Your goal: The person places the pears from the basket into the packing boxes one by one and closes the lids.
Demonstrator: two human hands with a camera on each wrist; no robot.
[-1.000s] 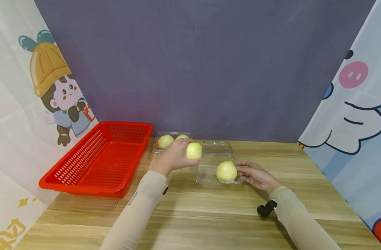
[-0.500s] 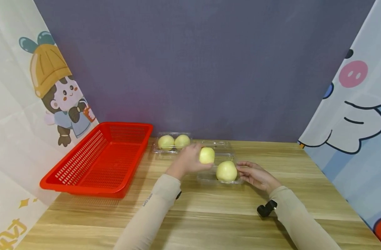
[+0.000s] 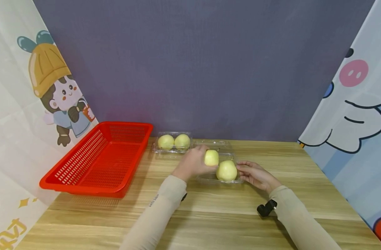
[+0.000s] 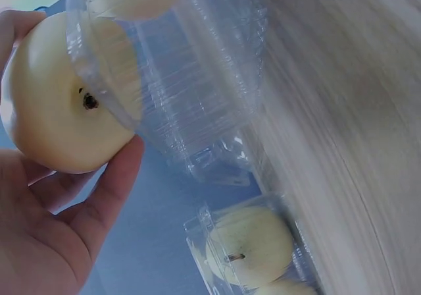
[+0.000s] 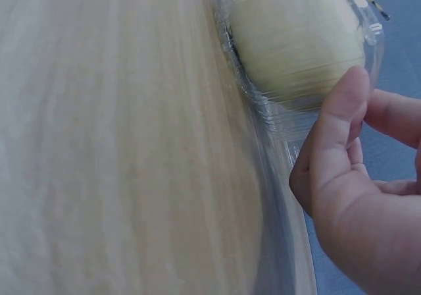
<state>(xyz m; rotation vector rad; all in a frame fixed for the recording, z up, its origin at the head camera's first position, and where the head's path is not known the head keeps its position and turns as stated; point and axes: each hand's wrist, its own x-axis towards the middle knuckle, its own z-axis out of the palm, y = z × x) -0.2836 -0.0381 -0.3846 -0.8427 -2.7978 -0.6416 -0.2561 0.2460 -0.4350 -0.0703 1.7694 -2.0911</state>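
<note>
In the head view, my left hand [image 3: 193,162] grips a yellow-green pear [image 3: 211,157] above the left part of an open clear plastic box [image 3: 205,179]. The left wrist view shows this pear [image 4: 52,110] from its blossom end, with fingers curled round it and the box wall [image 4: 191,78] close beside it. Another pear [image 3: 226,171] sits in the right half of the box. At the box's right end, my right hand [image 3: 256,175] pinches the rim between thumb and fingers, seen closer in the right wrist view, where the boxed pear [image 5: 296,41] is behind the plastic.
A second clear box with two pears [image 3: 166,142] stands at the back, left of the open one, whose lid [image 3: 216,144] lies tipped back. To the left is a red perforated basket [image 3: 115,163]. A dark panel [image 3: 209,69] rises behind the wooden table [image 3: 228,215].
My left hand has carried its pear rightward and slightly down, from left of the open box to above its left half. The right hand has kept its place on the rim.
</note>
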